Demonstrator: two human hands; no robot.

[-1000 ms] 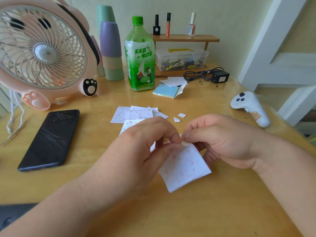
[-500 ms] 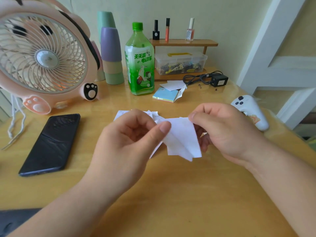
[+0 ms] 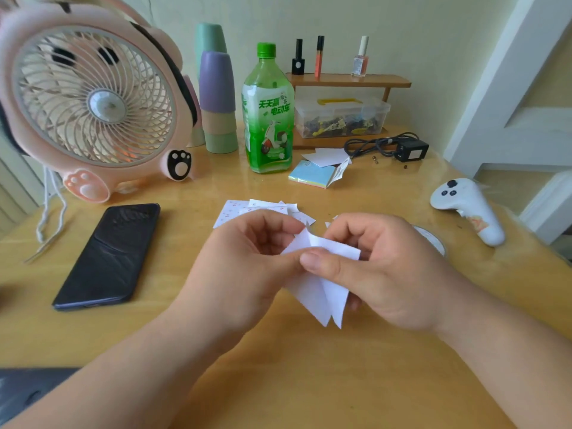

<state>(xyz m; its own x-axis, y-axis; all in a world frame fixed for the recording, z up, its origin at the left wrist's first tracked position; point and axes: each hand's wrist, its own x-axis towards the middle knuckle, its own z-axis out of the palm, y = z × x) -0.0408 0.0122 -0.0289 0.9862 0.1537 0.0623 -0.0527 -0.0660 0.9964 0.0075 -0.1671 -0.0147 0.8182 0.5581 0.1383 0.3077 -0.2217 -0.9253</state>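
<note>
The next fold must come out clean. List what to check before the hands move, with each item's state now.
1. Left hand pinches the folded paper: ok.
2. Right hand pinches it too, thumb on top: ok.
3. Crease lined up under the thumbs: cannot tell, they cover it.
4. Bare table on the person's side of the hands for pressing the fold down: ok.
5. Patterned sheets lie behind the hands, out of the fold: ok.
6. Green bottle upright, capped, well beyond the hands: ok.
</note>
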